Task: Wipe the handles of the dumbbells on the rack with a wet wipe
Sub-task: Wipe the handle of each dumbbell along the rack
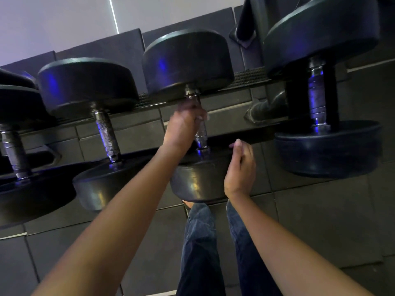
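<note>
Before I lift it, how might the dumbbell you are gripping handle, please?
Probably heavy: the dumbbell has thick, broad heads. Its knurled metal handle should resist slipping. Its round heads could roll once off the rack.

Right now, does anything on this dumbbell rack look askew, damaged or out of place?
Nothing stands out. The dumbbells sit side by side on the rack, handles roughly parallel. The left hand grips one handle, a white sliver at its fingertips; the right hand, beside it, holds nothing.
</note>
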